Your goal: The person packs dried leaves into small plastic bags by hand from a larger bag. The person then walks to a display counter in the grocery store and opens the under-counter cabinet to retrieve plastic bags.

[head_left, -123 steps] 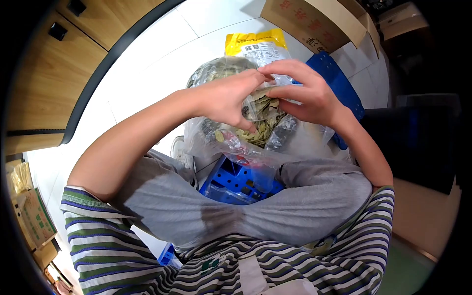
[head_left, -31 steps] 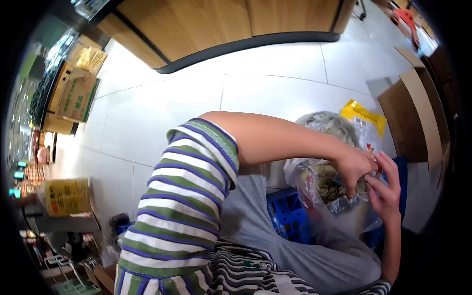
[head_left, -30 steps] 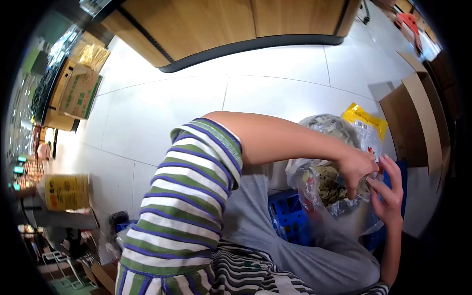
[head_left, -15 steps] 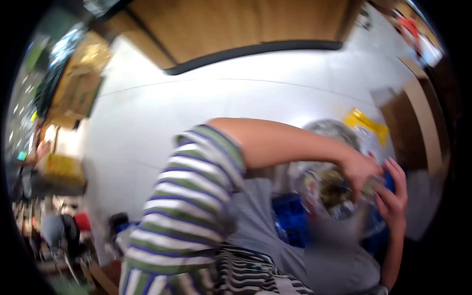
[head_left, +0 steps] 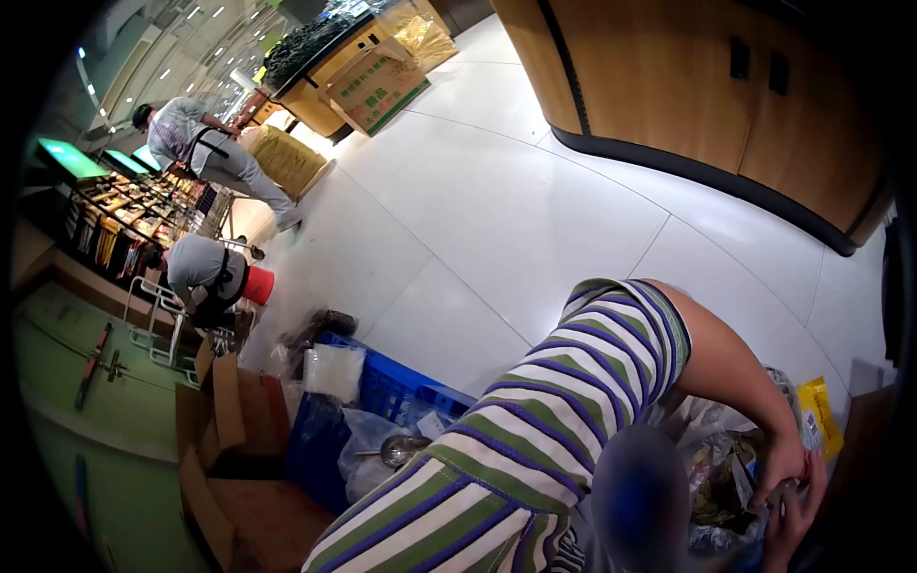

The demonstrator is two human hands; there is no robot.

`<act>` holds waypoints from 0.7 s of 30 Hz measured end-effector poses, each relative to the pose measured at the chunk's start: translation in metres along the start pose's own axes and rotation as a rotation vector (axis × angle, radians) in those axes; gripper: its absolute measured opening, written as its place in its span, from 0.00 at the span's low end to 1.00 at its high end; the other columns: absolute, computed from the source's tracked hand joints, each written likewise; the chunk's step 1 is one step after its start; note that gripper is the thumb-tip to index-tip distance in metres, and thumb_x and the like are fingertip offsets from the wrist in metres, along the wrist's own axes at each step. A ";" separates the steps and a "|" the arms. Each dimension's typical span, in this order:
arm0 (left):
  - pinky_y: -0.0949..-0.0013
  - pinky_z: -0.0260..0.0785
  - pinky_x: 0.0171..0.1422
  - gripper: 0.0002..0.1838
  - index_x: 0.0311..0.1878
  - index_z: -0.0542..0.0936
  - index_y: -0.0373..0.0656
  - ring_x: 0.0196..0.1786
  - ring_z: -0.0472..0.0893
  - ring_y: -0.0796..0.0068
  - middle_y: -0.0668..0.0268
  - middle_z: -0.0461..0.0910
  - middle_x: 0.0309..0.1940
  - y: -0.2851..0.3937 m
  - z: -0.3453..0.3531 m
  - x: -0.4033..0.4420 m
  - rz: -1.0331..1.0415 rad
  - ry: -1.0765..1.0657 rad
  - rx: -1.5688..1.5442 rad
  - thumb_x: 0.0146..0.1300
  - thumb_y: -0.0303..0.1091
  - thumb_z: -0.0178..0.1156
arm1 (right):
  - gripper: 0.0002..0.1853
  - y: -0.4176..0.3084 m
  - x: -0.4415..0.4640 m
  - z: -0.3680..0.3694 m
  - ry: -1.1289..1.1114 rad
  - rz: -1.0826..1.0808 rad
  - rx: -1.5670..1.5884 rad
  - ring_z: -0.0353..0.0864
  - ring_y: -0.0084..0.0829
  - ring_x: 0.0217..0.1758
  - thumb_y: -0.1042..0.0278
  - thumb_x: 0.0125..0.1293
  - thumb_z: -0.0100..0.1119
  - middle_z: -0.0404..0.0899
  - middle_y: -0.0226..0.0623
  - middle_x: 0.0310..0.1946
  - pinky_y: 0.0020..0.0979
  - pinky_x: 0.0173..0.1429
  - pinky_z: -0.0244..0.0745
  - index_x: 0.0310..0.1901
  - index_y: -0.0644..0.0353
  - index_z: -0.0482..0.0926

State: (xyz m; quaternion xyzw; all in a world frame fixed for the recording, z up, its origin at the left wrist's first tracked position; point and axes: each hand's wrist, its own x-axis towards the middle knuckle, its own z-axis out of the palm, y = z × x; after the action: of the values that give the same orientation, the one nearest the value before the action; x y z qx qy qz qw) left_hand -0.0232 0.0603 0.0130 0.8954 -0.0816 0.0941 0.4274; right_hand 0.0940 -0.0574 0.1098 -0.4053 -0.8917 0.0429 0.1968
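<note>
My left hand (head_left: 783,465) reaches down at the lower right from a striped sleeve, its fingers bent inward in a pinch. My right hand (head_left: 800,511) is right beside it, fingers curled up against the left. Between the fingertips is a small, pale greyish piece (head_left: 785,489), too small to make out. Just left of and below the hands is a clear plastic bag (head_left: 702,441) with brownish-green, leaf-like pieces (head_left: 723,487) in it. A yellow and clear packet (head_left: 820,415) lies beyond the hands. A dark blurred shape covers part of my lap.
A blue crate (head_left: 392,382) with plastic bags and a metal scoop (head_left: 403,449) stands at my left, beside open cardboard boxes (head_left: 248,420). A wooden cabinet (head_left: 659,115) is ahead. Two people (head_left: 205,143) (head_left: 205,272) are at the far left near shelves and a trolley (head_left: 158,325).
The view has swung left, so my hands appear lower and farther right. Crate, boxes and two people now show at left. Both hands remain together beside the bag.
</note>
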 end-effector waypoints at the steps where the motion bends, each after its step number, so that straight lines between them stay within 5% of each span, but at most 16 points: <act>1: 0.64 0.61 0.68 0.41 0.52 0.79 0.34 0.60 0.73 0.56 0.51 0.78 0.54 0.004 -0.005 -0.006 0.021 0.029 0.023 0.37 0.53 0.78 | 0.09 0.002 0.002 -0.001 -0.016 -0.015 -0.006 0.62 0.59 0.71 0.82 0.53 0.51 0.63 0.58 0.66 0.51 0.74 0.54 0.37 0.74 0.76; 7: 0.66 0.63 0.66 0.38 0.51 0.79 0.34 0.58 0.74 0.57 0.54 0.79 0.51 0.045 -0.038 -0.043 -0.080 0.015 -0.098 0.38 0.49 0.79 | 0.08 0.006 0.018 0.014 -0.053 -0.070 0.036 0.62 0.60 0.71 0.80 0.55 0.52 0.65 0.56 0.66 0.52 0.74 0.54 0.37 0.71 0.76; 14: 0.65 0.65 0.63 0.31 0.48 0.81 0.36 0.57 0.75 0.60 0.56 0.79 0.52 0.029 -0.040 -0.061 -0.128 -0.005 -0.159 0.42 0.44 0.78 | 0.19 0.014 0.036 0.000 -0.203 -0.080 0.037 0.59 0.61 0.72 0.73 0.55 0.54 0.61 0.58 0.68 0.50 0.75 0.51 0.50 0.64 0.79; 17: 0.65 0.66 0.62 0.28 0.47 0.82 0.36 0.57 0.75 0.62 0.57 0.79 0.52 0.016 -0.036 -0.061 -0.130 -0.007 -0.158 0.45 0.42 0.78 | 0.17 -0.025 0.083 -0.027 -0.058 -0.323 0.071 0.78 0.49 0.54 0.72 0.60 0.64 0.77 0.52 0.53 0.44 0.57 0.74 0.52 0.60 0.81; 18: 0.65 0.66 0.62 0.31 0.48 0.80 0.36 0.56 0.75 0.62 0.57 0.79 0.51 0.015 -0.036 -0.062 -0.145 -0.008 -0.195 0.43 0.43 0.79 | 0.20 -0.025 0.083 -0.027 -0.132 -0.280 0.122 0.71 0.53 0.62 0.76 0.57 0.66 0.69 0.50 0.63 0.47 0.63 0.69 0.53 0.58 0.81; 21: 0.67 0.66 0.61 0.36 0.50 0.78 0.36 0.54 0.76 0.63 0.59 0.80 0.49 0.016 -0.038 -0.065 -0.161 0.005 -0.287 0.39 0.44 0.80 | 0.20 -0.024 0.085 -0.024 -0.139 -0.316 0.020 0.75 0.52 0.56 0.76 0.58 0.65 0.73 0.52 0.57 0.46 0.61 0.71 0.55 0.60 0.79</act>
State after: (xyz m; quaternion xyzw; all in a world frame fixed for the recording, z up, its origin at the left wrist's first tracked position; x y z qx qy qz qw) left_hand -0.0936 0.0844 0.0325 0.8285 -0.0209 0.0490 0.5574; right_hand 0.0360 -0.0127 0.1639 -0.2543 -0.9553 0.0484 0.1428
